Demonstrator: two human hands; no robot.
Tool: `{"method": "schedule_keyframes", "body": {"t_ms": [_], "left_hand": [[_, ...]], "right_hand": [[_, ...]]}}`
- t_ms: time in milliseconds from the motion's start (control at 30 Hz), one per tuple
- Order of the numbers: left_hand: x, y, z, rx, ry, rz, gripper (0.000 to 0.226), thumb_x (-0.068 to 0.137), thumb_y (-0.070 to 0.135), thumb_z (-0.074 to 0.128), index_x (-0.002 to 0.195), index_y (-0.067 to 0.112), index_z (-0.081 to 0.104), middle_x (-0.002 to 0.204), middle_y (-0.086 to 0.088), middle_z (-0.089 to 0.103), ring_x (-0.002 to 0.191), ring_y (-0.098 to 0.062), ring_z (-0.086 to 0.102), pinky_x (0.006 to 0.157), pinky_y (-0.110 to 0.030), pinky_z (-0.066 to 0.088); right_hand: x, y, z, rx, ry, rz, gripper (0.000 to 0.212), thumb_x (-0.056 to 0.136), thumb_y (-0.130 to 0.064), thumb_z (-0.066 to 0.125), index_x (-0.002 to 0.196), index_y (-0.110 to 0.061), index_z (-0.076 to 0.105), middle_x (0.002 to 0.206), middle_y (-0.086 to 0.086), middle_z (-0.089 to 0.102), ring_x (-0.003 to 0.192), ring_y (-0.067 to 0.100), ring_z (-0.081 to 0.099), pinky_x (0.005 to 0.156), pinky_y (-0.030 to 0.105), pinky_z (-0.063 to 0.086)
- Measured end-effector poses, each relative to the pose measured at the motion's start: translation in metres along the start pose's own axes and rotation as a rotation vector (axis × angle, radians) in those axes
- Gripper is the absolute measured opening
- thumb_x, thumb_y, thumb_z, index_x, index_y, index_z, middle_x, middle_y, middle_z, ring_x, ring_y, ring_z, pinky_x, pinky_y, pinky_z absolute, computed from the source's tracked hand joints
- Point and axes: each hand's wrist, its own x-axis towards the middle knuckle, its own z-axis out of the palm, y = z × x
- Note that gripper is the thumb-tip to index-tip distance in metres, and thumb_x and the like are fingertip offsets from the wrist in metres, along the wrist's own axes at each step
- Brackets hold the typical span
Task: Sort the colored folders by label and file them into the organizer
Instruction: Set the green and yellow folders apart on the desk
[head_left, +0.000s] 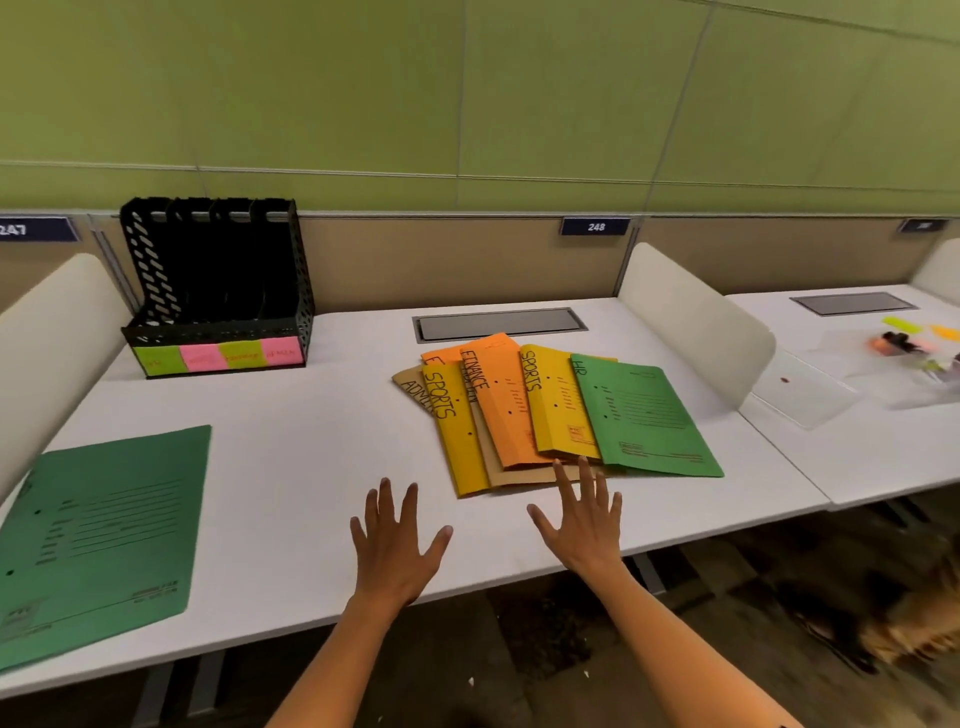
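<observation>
Two of your hands spread flat-fingered, empty: left hand (396, 540) over the surface (291, 467); right hand (582, 519) at the fanned folders (550, 410).

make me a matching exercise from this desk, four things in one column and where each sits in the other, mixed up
Things:
1. black organizer
2. HR folder
3. unlabelled green folder
4. right hand

Places:
A. alone at the desk's near left
B. far left of the desk, by the partition
C. right end of the fanned pile
D. open, fingertips at the pile's near edge

Pairs: 1-B, 2-C, 3-A, 4-D
</observation>
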Motion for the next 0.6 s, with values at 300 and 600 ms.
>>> {"method": "schedule_keyframes", "body": {"t_ms": [300,600], "left_hand": [[0.04,0.092,0.039,0.011,-0.08,0.112,0.084,0.088,0.074,0.03,0.155,0.03,0.003,0.163,-0.006,-0.015,0.15,-0.028,-0.016,0.119,-0.055,-0.002],[0.11,0.212,0.083,-0.017,-0.13,0.129,0.083,0.09,0.07,0.036,0.155,0.03,0.005,0.164,-0.006,-0.008,0.15,-0.029,-0.011,0.12,-0.056,0.003]], "right_hand": [[0.03,0.09,-0.005,0.051,0.014,0.133,0.082,0.086,-0.078,0.019,0.153,-0.036,-0.006,0.163,0.005,-0.009,0.149,0.033,0.001,0.118,0.058,0.008],[0.102,0.203,-0.004,0.114,-0.018,0.199,0.082,0.087,-0.076,0.024,0.152,-0.038,-0.01,0.162,0.005,-0.016,0.149,0.032,-0.005,0.119,0.057,0.007]]}}
